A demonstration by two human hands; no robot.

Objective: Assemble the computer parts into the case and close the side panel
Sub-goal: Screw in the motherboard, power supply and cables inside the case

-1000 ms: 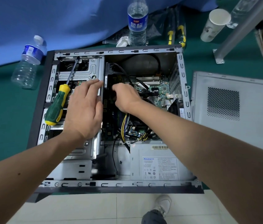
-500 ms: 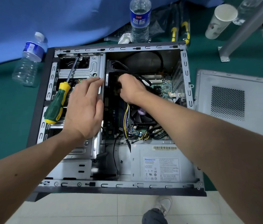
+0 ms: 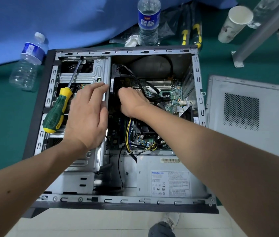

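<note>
An open computer case [image 3: 197,79] lies on its side on the green mat, with the motherboard [image 3: 173,94] and power supply [image 3: 167,178] inside. My left hand [image 3: 87,115] rests flat with straight fingers on the metal drive cage [image 3: 84,74]. My right hand [image 3: 131,101] reaches into the case with curled fingers around a black part [image 3: 115,86] beside the cage; what exactly it grips is hidden. The grey side panel [image 3: 251,113] lies flat to the right of the case.
A green and yellow screwdriver [image 3: 58,110] lies on the drive cage left of my left hand. Two water bottles [image 3: 28,62] [image 3: 149,21], a paper cup [image 3: 234,23] and yellow-handled tools [image 3: 195,35] sit behind the case. A metal leg [image 3: 258,35] stands at the right.
My right hand has shifted slightly within the case near the black part. My left hand stays on the drive cage.
</note>
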